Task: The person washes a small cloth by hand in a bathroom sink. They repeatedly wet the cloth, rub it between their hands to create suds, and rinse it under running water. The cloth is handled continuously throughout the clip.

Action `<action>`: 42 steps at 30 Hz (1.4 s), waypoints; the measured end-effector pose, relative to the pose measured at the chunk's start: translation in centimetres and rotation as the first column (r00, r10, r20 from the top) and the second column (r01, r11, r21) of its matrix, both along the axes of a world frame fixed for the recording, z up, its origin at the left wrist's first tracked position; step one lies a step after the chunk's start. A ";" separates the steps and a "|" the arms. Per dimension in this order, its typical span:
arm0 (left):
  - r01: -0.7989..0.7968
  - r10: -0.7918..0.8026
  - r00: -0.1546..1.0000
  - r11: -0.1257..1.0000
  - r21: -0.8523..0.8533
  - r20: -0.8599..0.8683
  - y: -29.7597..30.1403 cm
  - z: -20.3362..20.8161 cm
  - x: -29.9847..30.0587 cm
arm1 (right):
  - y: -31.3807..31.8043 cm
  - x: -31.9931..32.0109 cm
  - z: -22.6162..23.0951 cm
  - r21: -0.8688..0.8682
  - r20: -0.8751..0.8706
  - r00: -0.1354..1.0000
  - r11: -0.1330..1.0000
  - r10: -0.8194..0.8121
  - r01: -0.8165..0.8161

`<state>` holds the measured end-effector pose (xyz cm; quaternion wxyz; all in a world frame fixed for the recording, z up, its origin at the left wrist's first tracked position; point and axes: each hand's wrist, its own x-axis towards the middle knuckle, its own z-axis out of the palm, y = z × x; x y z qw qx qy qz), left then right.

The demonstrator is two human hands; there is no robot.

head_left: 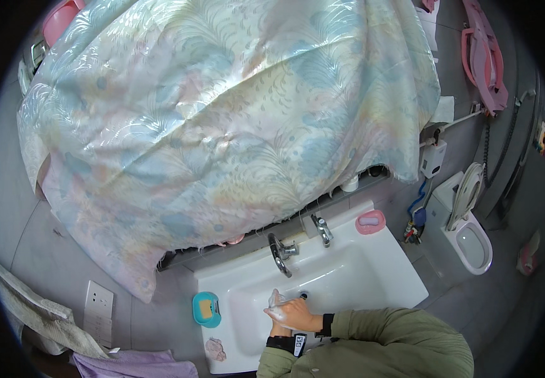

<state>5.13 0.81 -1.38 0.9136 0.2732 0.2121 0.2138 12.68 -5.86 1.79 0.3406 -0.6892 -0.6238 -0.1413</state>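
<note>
My two hands meet over the white washbasin [361,271], coated in white lather. My right hand [302,315] comes in from the right and lies closed across my left hand [275,300]. The left fingers stretch upward past it, and the left palm is mostly covered. Just beyond the hands stands a curved chrome faucet [279,255]; whether water runs is not visible. Close to the right hand is the dark drain [304,295]. Both arms wear green sleeves with black cuffs, and a black band with a white label [299,344] sits near the left wrist.
A teal soap dish [206,309] with yellow soap and a crumpled pinkish cloth [215,349] lie on the basin's left rim. On its far right corner are a second tap [322,231] and a pink soap dish [370,222]. Patterned fabric [235,126] hangs behind; a toilet [471,246] stands right.
</note>
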 end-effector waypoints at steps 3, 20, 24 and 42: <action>-0.039 0.100 0.930 0.984 0.175 -0.354 0.0 0.2 0.1 | 0.0 -0.1 -0.2 -0.139 -0.479 0.827 0.956 -0.294 0.259; -0.179 0.224 0.956 0.957 0.228 -0.189 -1.3 4.1 1.2 | -1.1 0.1 1.9 0.037 -0.118 0.990 0.997 0.079 -0.075; -0.133 0.210 0.934 0.955 0.266 -0.287 -1.9 4.3 0.9 | -0.7 0.4 0.9 0.014 -0.491 0.849 0.973 -0.196 0.232; -0.245 0.360 0.912 0.860 0.447 -0.194 -2.5 5.6 1.3 | -0.6 0.5 0.6 0.088 -0.143 0.989 0.995 -0.025 0.038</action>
